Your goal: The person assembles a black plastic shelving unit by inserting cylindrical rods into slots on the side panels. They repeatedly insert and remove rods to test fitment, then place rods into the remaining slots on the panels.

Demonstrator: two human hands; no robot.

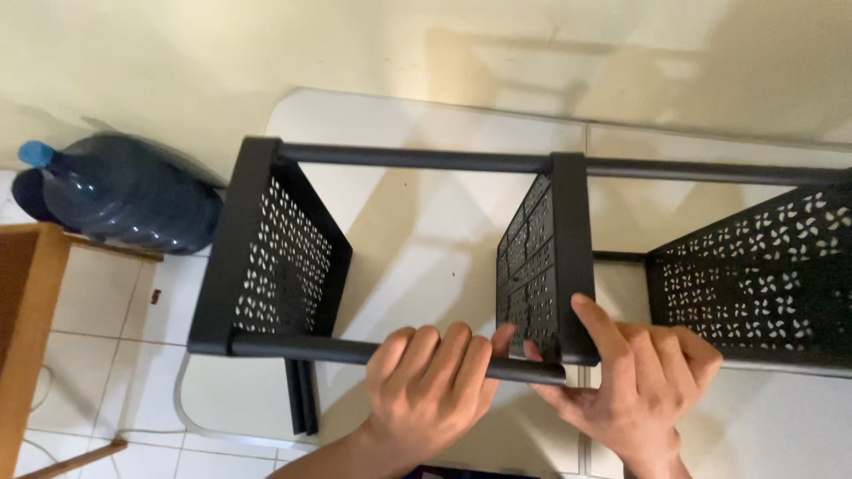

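Both hands sit at six o'clock in the head view. Left hand (432,381) curls its fingers, pressed together, over the black rack's near tube (337,350). Right hand (641,377) pinches the middle perforated shelf (541,266) at its corner. Toward nine o'clock lies a blue water jug (124,191) beside a wooden table (25,328).

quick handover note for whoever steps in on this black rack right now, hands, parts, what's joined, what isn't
Left hand: wrapped around the near black pole.
Right hand: on the middle perforated shelf, at its near corner where the pole enters.
Joined: the left shelf and middle shelf sit on both poles; the far pole runs through.
Left: the right shelf is only partly in view, so its joints cannot be judged.
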